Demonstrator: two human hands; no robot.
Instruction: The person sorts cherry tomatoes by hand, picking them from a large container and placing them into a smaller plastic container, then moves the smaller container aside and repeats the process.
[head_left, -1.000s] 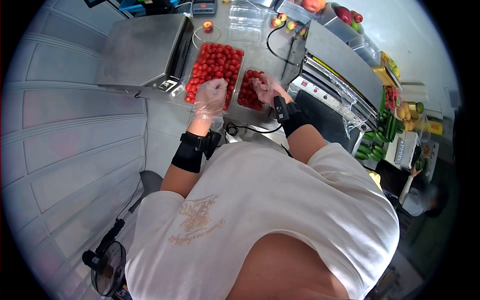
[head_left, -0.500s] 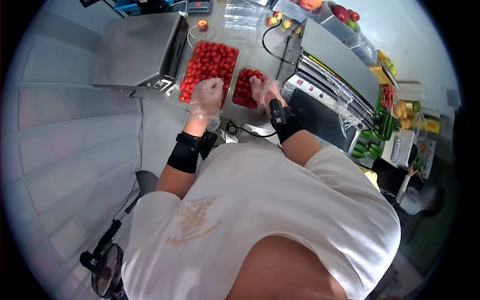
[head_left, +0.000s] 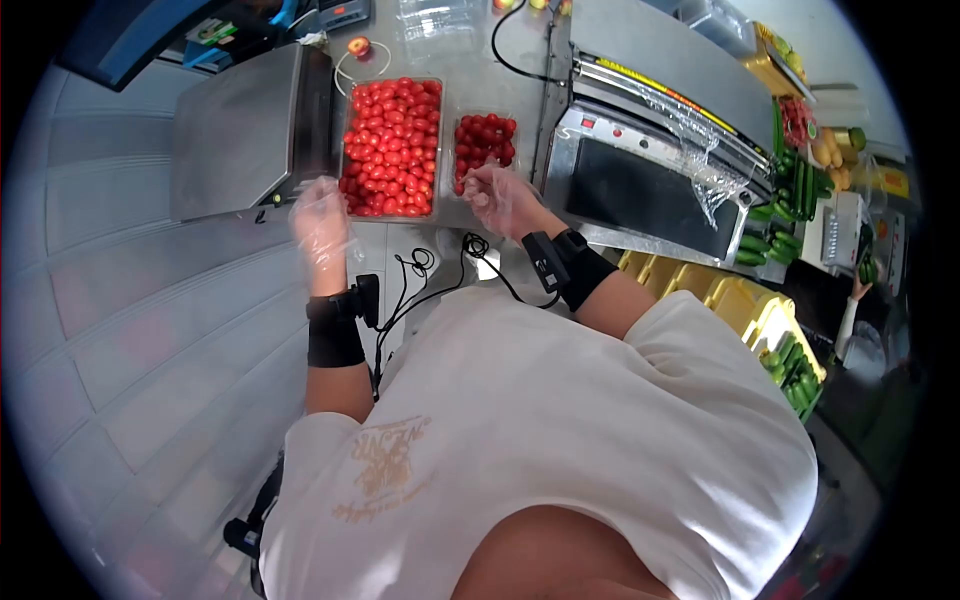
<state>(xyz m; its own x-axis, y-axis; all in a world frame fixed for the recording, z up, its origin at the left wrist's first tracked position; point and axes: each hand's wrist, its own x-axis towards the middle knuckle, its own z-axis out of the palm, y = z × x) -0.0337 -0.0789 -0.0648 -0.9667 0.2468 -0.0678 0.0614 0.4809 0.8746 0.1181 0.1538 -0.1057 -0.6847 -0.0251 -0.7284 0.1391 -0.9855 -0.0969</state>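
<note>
A large clear container of red cherry tomatoes [head_left: 392, 145] stands on the metal counter. To its right is a smaller clear box of darker cherry tomatoes [head_left: 484, 138]. My left hand [head_left: 322, 215], in a clear plastic glove, is beside the large container's near left corner with its fingers curled in. Whether it grips the rim cannot be made out. My right hand [head_left: 503, 202], gloved too, is at the near end of the small box. Its fingers are bent together over the box's edge, and anything between them is hidden.
A wrapping machine [head_left: 640, 185] with loose film stands on the right, and a steel box-shaped appliance [head_left: 240, 130] on the left. A peach [head_left: 358, 46] and clear trays [head_left: 440, 25] lie behind. Cables [head_left: 470, 250] hang in front. A person's arm [head_left: 850, 310] shows far right.
My left hand has moved left, from over the large container to beside its corner. My right hand has drawn back from among the small box's tomatoes to its near edge. The view has shifted.
</note>
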